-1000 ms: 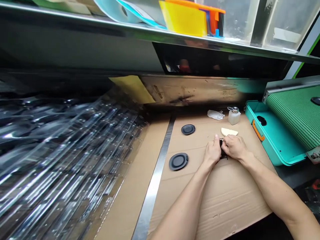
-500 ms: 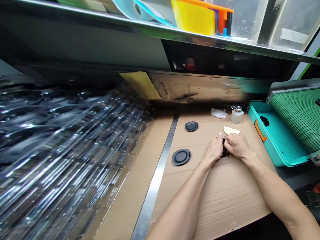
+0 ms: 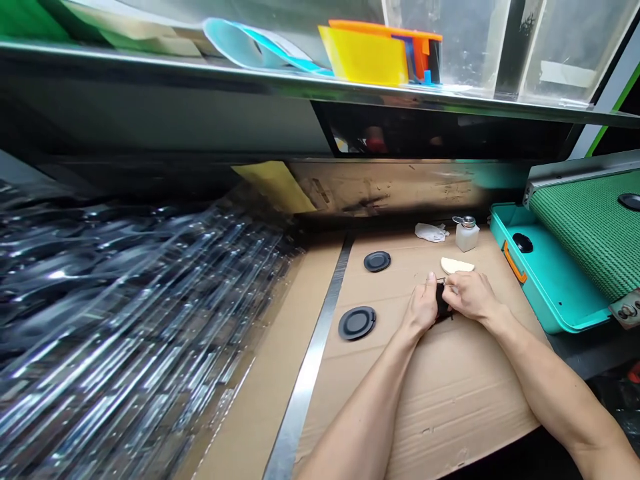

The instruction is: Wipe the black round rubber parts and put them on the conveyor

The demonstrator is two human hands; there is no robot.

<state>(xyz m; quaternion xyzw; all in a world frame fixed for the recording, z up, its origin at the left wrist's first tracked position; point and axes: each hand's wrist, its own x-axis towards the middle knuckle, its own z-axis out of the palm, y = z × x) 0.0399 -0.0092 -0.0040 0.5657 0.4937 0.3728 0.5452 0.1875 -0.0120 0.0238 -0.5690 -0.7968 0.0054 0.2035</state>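
My left hand and my right hand meet over the cardboard-covered bench. Both are closed around one small black part held between them; most of it is hidden by the fingers. A pale cream pad lies just beyond my right hand. Two black round discs lie to the left: the nearer disc beside my left wrist, the farther disc toward the back.
A small clear dispenser bottle and a crumpled white wipe sit at the back. A teal tray and green conveyor belt stand right. Stacked clear plastic trays fill the left. A metal shelf overhangs.
Both hands stay together on the small black part, with only slight finger shifts. The view has wobbled a little.
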